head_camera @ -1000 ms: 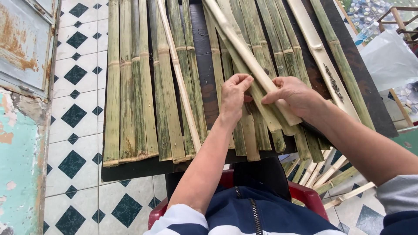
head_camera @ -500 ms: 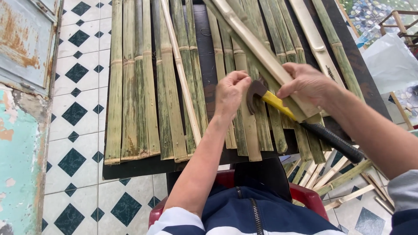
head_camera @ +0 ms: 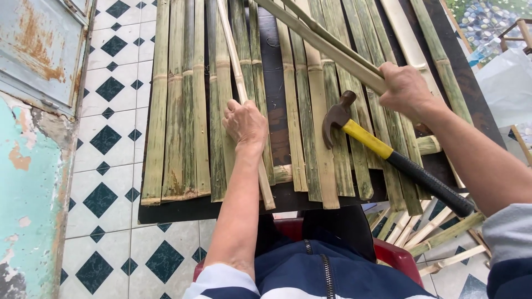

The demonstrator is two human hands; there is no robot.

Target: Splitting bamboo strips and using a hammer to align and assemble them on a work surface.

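Bamboo slats [head_camera: 183, 111] cover the dark table [head_camera: 177, 210]. My left hand [head_camera: 245, 124] clenches a thin pale strip [head_camera: 244, 99] left of the hammer [head_camera: 388, 152]; my right hand [head_camera: 407, 88] grasps two long slats [head_camera: 327, 41] above it. They could swing down (poor leverage) and knock it off. Half a second ago the hammer lay under my right hand.

Below me, the tiled floor [head_camera: 111, 116] shows white with dark diamonds. A rusty pale-blue door [head_camera: 39, 50] and peeling turquoise wall [head_camera: 27, 210] stand on my left. Loose bamboo offcuts [head_camera: 438, 235] lie near right, beside my red stool [head_camera: 396, 257].
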